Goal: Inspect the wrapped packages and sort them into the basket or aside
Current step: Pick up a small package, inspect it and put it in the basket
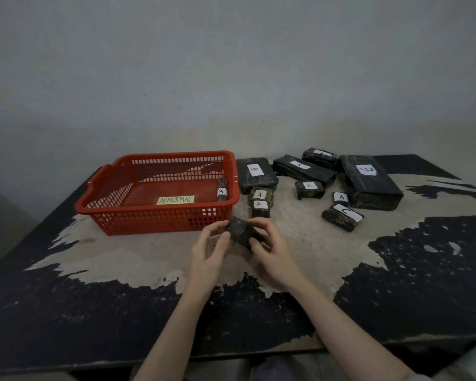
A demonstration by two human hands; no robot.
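Both hands meet above the near middle of the table, sharing one small dark wrapped package (241, 232). The left hand (209, 250) closes on its left end, thumb at the front and fingertips curled over the top. The right hand (270, 250) closes on its right end, fingers bent around the top and thumb pressed to the near face. The package is lifted clear of the table and tilted; no label shows on its visible faces.

Just beyond the hands, to the left, stands a red plastic basket (138, 218) with slotted walls. On its floor lies a yellow label reading ABNORMAL (175, 199). A slim dark package marked B (222, 190) lies in the basket against its right wall.

To the right of the basket, the remaining packages rest on the table (121, 270), whose dark coating has peeled to a pale patch. Just beside the basket's right wall are two small packages marked A (261, 200), touching one another. Behind them lies a flat package marked B (255, 174). Further right come a long package marked A (302, 169), a short one behind it (320, 157) whose label is too small to read, and a small package marked A (310, 188) in front. At the far right sits the largest package (368, 182), apparently marked D. Before it lie a small package marked A (340, 198) and a package marked C (342, 215).
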